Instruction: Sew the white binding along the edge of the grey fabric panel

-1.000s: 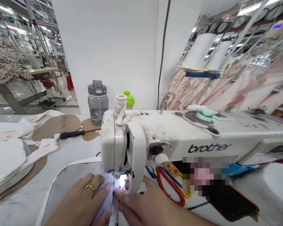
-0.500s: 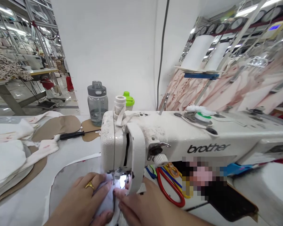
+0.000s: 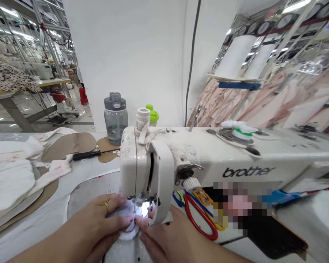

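Note:
A white sewing machine (image 3: 208,153) has its lit needle area low in the middle of the view. Under the needle lies a small white fabric piece (image 3: 127,233) with a dark curved edge line. My left hand (image 3: 106,219), with a gold ring, presses on the fabric left of the needle, its fingers bent and close together. Just right of the needle, my right hand (image 3: 159,226) rests its fingertips on the same fabric, partly hidden behind the machine's guard. The fingertips of both hands almost meet. A grey panel with a white border (image 3: 82,190) lies behind my left hand.
White fabric pieces (image 3: 11,182) and brown templates (image 3: 71,146) lie at the left, near a black screwdriver (image 3: 84,156). A grey bottle (image 3: 116,120) stands behind the machine. Red-handled scissors (image 3: 200,215) and a dark phone (image 3: 274,233) lie at the right.
The fabric under the needle has turned and shifted, showing a rounded edge near me. My left hand has moved slightly up and left, its forearm now lying flatter across the view.

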Tool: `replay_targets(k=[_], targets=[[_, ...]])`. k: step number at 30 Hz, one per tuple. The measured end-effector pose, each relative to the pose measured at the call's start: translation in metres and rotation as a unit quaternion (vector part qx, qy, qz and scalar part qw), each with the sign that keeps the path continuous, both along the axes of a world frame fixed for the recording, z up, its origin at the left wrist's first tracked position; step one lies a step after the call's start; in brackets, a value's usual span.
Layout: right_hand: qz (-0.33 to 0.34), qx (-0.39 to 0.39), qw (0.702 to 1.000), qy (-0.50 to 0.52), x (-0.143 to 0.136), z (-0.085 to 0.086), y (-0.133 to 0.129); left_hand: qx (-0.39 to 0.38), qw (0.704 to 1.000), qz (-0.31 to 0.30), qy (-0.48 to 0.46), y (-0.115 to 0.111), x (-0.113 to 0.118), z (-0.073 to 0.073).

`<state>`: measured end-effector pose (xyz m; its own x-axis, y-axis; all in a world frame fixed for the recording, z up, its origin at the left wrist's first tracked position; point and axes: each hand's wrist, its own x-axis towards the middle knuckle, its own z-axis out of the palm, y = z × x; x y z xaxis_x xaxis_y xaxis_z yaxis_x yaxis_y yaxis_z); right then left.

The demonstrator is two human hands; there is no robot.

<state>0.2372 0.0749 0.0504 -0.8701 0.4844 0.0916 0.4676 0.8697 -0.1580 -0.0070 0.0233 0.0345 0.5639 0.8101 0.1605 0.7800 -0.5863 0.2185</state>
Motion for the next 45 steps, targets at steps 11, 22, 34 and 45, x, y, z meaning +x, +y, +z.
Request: replay_targets(k=[11,22,34,45], targets=[[-0.038,0.068,0.995,0.069,0.001,-0.009,-0.002,0.073,0.992,0.081,-0.056,0.001,0.010,-0.019],[-0.047,0.044,0.996,0.057,0.000,-0.005,-0.001,0.044,0.996,0.081,-0.004,0.006,0.001,-0.012],[-0.048,0.028,0.997,0.061,0.000,-0.003,-0.003,0.040,0.997,0.061,0.019,0.003,0.000,0.000],[-0.052,0.024,0.998,0.036,0.002,0.001,-0.004,0.080,0.990,0.113,0.017,-0.009,0.013,-0.014]])
